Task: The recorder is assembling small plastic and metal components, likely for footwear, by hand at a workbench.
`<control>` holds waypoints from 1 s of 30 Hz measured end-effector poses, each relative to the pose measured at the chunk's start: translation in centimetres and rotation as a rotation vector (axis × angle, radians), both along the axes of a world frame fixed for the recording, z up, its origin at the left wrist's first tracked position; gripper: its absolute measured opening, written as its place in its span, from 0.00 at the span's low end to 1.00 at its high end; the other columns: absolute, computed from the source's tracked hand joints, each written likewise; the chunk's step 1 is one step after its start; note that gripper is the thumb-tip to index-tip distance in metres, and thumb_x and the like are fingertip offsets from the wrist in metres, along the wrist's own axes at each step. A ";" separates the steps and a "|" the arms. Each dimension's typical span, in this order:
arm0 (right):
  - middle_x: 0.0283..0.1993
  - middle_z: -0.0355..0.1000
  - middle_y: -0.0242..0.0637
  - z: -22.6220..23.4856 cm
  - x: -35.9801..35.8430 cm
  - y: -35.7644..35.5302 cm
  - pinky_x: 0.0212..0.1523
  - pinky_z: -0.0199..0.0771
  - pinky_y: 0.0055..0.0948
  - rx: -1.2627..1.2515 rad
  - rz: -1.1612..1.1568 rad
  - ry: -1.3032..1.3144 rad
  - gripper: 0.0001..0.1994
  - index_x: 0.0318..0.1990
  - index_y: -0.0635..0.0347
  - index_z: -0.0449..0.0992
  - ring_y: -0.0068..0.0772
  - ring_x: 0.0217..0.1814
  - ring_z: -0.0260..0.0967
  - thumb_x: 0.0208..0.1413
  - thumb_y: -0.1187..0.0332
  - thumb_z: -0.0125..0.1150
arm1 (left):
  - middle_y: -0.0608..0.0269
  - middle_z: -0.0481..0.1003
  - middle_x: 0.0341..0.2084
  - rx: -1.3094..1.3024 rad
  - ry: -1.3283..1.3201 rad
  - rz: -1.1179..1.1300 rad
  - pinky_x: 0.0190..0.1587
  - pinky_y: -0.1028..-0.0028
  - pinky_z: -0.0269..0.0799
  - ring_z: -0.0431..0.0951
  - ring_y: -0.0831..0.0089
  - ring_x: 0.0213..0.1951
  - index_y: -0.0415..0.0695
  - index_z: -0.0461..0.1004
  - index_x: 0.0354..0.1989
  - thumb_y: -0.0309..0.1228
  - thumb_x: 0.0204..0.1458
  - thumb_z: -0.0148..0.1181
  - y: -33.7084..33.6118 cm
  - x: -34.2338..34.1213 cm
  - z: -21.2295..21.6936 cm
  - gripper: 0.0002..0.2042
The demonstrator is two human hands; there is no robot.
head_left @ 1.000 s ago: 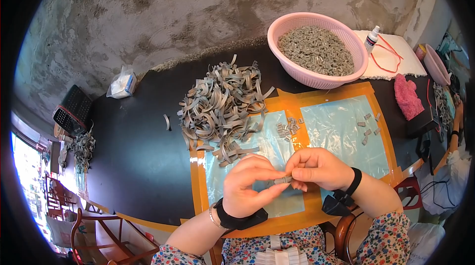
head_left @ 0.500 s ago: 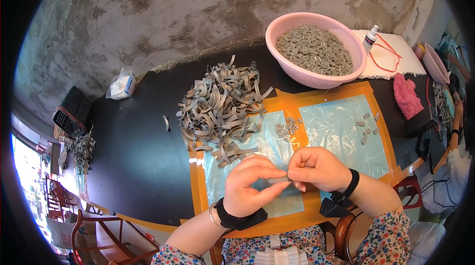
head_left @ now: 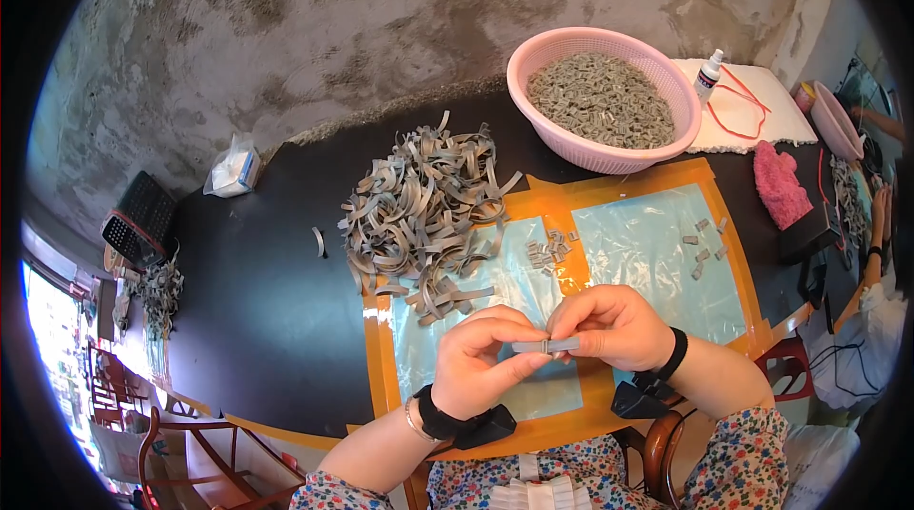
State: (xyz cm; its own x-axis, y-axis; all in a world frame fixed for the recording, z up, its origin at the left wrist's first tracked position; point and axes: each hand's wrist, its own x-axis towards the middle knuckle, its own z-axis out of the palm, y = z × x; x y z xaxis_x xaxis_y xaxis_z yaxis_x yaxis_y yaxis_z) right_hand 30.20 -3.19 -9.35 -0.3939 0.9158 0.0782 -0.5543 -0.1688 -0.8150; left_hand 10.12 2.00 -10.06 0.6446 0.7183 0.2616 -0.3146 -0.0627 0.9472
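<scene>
Between my two hands a short grey strip (head_left: 562, 345) lies level, with a small band or buckle-like piece around its middle. My left hand (head_left: 481, 353) pinches its left part between thumb and fingertips. On the other side my right hand (head_left: 614, 324) grips the right part with thumb and forefinger. Beyond them a heap of curled grey strips (head_left: 419, 205) covers the left of the blue sheet (head_left: 657, 224). A small cluster of little grey pieces (head_left: 549, 251) rests just past my hands, and several more grey pieces (head_left: 700, 253) are scattered to the right.
A pink basket (head_left: 533, 115) full of small grey pieces stands at the back. Beside it are a white bottle (head_left: 708, 72) and a red cord (head_left: 733, 124) on a white board (head_left: 700, 137). A pink cloth (head_left: 781, 186) lies right. Another person's arm (head_left: 874, 267) shows at far right.
The strip has come into fuller view between my hands, its right end now showing under my right fingers. Both hands have barely shifted.
</scene>
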 end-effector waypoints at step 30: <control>0.31 0.73 0.41 1.0 0.0 0.3 0.34 0.74 0.22 -0.251 0.110 -0.037 0.07 0.33 0.70 0.72 0.27 0.30 0.72 0.47 0.78 0.63 | 0.61 0.73 0.26 0.262 0.029 0.050 0.34 0.72 0.66 0.71 0.70 0.30 0.39 0.76 0.29 0.23 0.36 0.69 0.3 0.2 0.4 0.10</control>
